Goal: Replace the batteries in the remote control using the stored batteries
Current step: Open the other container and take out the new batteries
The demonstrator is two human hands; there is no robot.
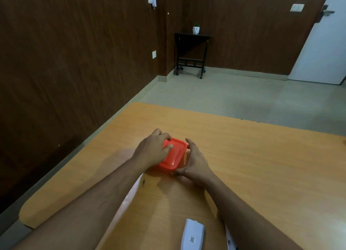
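Both hands sit on a small orange box with a snap-on lid, which rests on the wooden worktop a little toward 11 o'clock from the picture's middle. The left hand lies over the lid's 9 o'clock side, its grip closed on the box with fingertips pressing the top near the far corner. The right hand clasps the 3 o'clock side, thumb at the near corner and fingers along the rim, its grip also closed on the box. The lid is on, so nothing inside can be seen. At 6 o'clock, close to the person, the white remote lies back-up between the forearms, a label on it too blurred to read; its near end is cut off by the picture's edge. A pale sheet lies partly under the left forearm, and a narrow white strip peeks out beside the right forearm, too hidden to name. Far off at 12 o'clock a dark side table with a small white pot stands against the brown wall, and a white door shows at 2 o'clock.
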